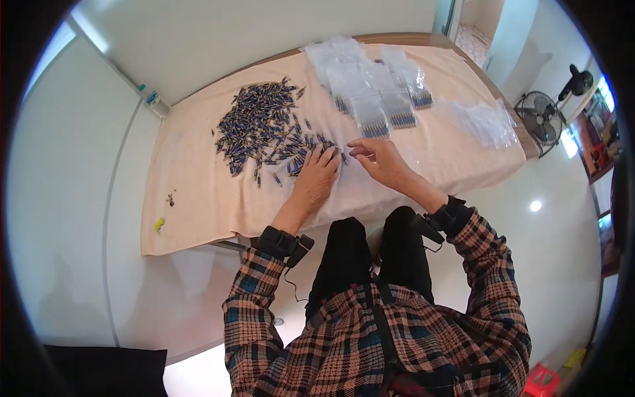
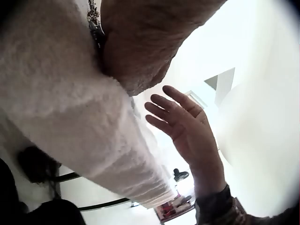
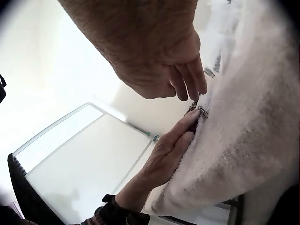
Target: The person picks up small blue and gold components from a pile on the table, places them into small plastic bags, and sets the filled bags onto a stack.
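Note:
A big heap of small dark blue cylinders with brass-coloured ends [image 1: 258, 122] lies on the cream cloth [image 1: 198, 198]. At the heap's near right edge my left hand [image 1: 319, 175] rests palm down, its fingers lying over some of the pieces. Just to the right hovers my right hand [image 1: 382, 163], fingers loosely extended and nothing seen in them; the left wrist view shows these fingers spread. One small cylinder [image 3: 203, 111] lies beside the left fingertips. Beyond the right hand are clear plastic bags [image 1: 370, 99], several with rows of cylinders at their near ends.
More flat clear bags [image 1: 479, 122] lie at the table's right. Small bits [image 1: 170, 198] and a yellow item [image 1: 159, 225] sit near the left front corner. A bottle [image 1: 155, 102] stands by the back left corner. A fan [image 1: 542, 119] is off the right end.

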The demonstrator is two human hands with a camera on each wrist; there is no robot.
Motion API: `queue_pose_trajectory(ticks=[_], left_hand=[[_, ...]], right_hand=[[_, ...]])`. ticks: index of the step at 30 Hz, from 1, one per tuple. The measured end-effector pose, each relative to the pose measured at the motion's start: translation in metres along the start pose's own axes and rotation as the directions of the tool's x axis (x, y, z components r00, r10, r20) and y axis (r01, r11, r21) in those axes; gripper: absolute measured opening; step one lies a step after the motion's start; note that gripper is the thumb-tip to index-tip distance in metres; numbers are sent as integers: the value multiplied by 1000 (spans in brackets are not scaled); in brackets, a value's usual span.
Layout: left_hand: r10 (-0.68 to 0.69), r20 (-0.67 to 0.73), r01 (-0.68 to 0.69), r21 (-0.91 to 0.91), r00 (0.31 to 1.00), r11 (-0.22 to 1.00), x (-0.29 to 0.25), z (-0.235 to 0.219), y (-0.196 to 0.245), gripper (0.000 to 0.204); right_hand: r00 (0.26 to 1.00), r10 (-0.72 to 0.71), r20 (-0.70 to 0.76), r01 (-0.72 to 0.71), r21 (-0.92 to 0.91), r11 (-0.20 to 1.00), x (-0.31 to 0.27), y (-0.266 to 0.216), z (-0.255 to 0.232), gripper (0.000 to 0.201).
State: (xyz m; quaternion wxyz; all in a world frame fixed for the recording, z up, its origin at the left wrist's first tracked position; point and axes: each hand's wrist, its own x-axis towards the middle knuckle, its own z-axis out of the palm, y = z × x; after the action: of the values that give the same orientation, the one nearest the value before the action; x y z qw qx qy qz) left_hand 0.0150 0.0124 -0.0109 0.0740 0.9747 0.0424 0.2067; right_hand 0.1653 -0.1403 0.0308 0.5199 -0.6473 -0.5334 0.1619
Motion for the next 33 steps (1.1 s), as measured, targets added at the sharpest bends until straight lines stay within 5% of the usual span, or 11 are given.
queue_pose_trajectory(ticks=[5, 8, 13, 17, 20, 28, 31, 33], left_hand=[[148, 124, -162, 111, 981, 980, -8, -17, -11, 41], [173, 190, -198, 120, 966, 973, -14, -29, -23, 41], [52, 118, -55, 16, 992, 998, -17, -32, -34, 39], [24, 39, -21, -82, 999, 996, -13, -21, -31, 38], [11, 11, -10, -112, 1000, 994, -13, -18, -27, 38], [74, -30, -78, -171, 997, 982, -13, -26, -27, 30], [-182, -164, 77, -501, 970, 862, -3, -23, -42, 25], [-180, -182, 84, -439, 967, 895, 9, -21, -48, 24]], right_hand=[[999, 12, -32, -12, 2, 1000, -16, 9, 0, 26], [999, -49, 12, 50, -182, 982, -18, 7, -4, 24], [999, -40, -36, 24, -363, 931, -4, 13, 6, 21], [985, -172, -30, 133, -512, 849, 10, 22, 17, 19], [987, -88, 136, 155, -636, 756, 18, 26, 28, 12], [959, -90, 269, 263, -719, 643, 25, 23, 26, 9], [967, -173, 188, 253, -620, 742, 23, 13, 20, 8], [967, -209, 144, 254, -557, 791, 15, 4, 20, 10]])
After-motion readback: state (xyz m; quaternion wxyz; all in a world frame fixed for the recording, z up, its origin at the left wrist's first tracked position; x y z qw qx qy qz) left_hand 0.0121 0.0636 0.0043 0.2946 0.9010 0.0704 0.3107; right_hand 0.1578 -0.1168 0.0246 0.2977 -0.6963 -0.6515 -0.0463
